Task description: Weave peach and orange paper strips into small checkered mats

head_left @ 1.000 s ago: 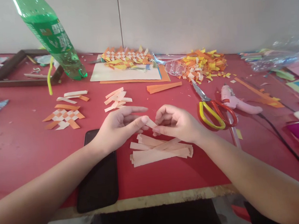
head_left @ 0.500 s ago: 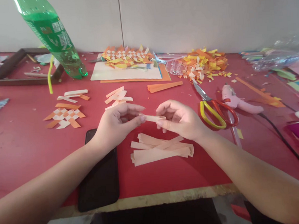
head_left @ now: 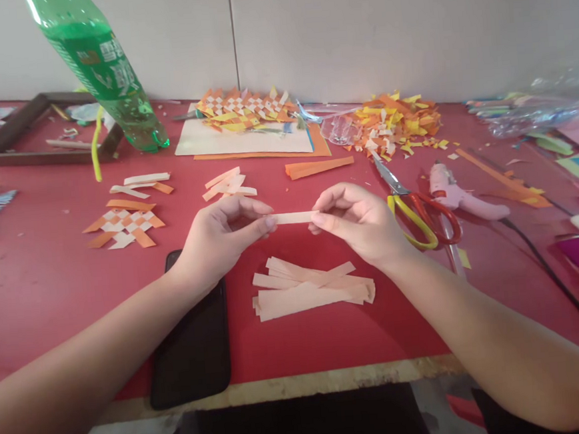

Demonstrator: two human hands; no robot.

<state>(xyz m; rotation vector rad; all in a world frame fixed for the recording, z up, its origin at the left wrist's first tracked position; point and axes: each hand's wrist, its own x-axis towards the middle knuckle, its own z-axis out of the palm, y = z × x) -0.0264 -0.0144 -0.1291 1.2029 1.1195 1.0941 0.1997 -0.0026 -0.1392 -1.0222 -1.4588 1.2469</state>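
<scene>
Between my hands a cream paper strip (head_left: 292,218) is stretched level above the red table (head_left: 290,351). My left hand (head_left: 225,232) pinches its left end between thumb and fingers. At the other end, my right hand (head_left: 357,218) pinches it the same way. Below lies a loose pile of cream paper strips (head_left: 310,292). Behind my left hand are several folded cream and peach strips (head_left: 229,181). A woven orange-and-white paper piece (head_left: 127,223) lies to the left, with a few strips (head_left: 141,183) just beyond it.
A black phone (head_left: 192,348) lies under my left forearm. Scissors (head_left: 414,210) and a pink glue gun (head_left: 461,193) with a cord are on the right. Farther back stand a green bottle (head_left: 108,77), a dark frame (head_left: 13,142) and heaped paper scraps (head_left: 397,121).
The strip has gone from slanted to straight and level. My right hand has moved slightly right and up, so more of the strip shows between my hands.
</scene>
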